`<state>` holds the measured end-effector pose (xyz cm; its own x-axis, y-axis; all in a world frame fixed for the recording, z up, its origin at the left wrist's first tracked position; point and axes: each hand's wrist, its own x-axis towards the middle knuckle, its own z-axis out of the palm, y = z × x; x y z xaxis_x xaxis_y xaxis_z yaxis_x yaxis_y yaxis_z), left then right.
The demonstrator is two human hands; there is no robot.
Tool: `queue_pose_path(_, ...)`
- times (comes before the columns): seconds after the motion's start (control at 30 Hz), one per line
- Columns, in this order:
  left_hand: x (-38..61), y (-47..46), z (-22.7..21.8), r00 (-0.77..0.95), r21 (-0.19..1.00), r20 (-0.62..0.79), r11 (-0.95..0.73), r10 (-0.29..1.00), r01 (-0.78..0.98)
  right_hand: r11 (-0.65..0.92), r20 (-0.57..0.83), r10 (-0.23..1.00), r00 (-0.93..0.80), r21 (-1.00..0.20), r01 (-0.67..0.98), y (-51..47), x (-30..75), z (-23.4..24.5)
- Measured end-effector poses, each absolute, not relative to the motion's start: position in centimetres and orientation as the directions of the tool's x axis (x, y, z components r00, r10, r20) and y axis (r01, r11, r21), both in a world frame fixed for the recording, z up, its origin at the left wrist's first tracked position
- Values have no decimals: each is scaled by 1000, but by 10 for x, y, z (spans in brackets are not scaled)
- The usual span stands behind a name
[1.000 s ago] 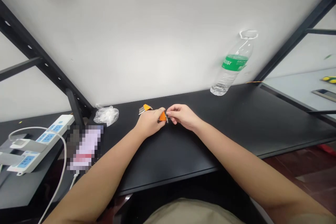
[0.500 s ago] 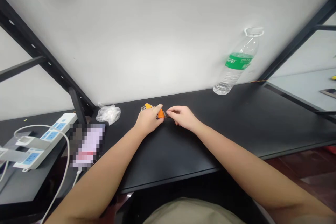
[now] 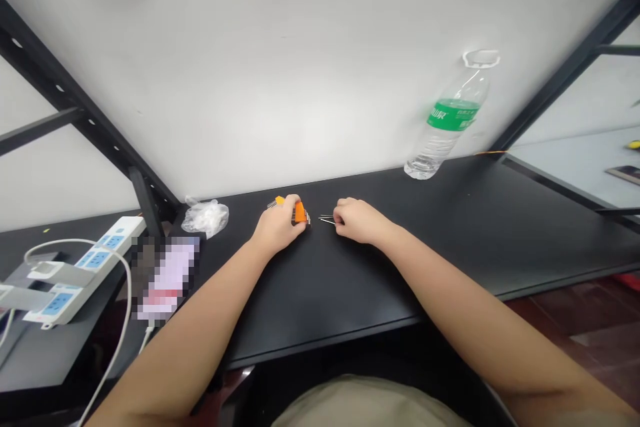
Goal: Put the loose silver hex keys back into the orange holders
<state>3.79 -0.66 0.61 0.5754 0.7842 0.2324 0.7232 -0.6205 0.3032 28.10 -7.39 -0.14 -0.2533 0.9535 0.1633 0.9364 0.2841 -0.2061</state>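
Orange holder [image 3: 301, 211] sits gripped in left fingers [image 3: 293, 201]
Right fingers [image 3: 341, 213] pinch thin rods [image 3: 328, 221]; green label [image 3: 454, 115] on bottle [image 3: 429, 152] partly reads "山泉".

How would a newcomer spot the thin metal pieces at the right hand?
On the black tabletop, find the right hand, nearer the clear bottle than the left hand. Thin metal pieces stick out leftward from it. Bare and silvery, they differ from the orange piece at the left hand.

The green label [image 3: 453, 115] on the clear bottle [image 3: 434, 145] bears white characters [image 3: 439, 114] reading 山泉, its smaller print [image 3: 468, 113] too tiny to read.
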Motion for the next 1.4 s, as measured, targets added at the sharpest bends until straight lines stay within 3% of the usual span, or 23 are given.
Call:
queue_pose_path(0.1,38,-7,6,592,319,250,-642,766,697,263,155,960,-232,-230,937,-80,276,4)
queue_pose_path(0.2,38,-9,7,603,349,284,-666,745,659,279,171,960,-223,-488,827,-83,275,8)
queue_pose_path(0.3,39,-11,8,624,361,300,-691,721,626,253,182,967,-178,-767,589,-83,274,8)
queue_pose_path(0.4,40,-14,9,641,362,304,-708,705,606,218,163,973,-162,-879,425,-83,271,7)
queue_pose_path(0.7,41,-18,12,645,356,301,-710,702,607,136,101,986,-130,-946,294,-83,267,9)
queue_pose_path(1.4,42,-19,11,643,316,316,-716,698,622,80,62,993,-103,-981,179,-80,272,7)
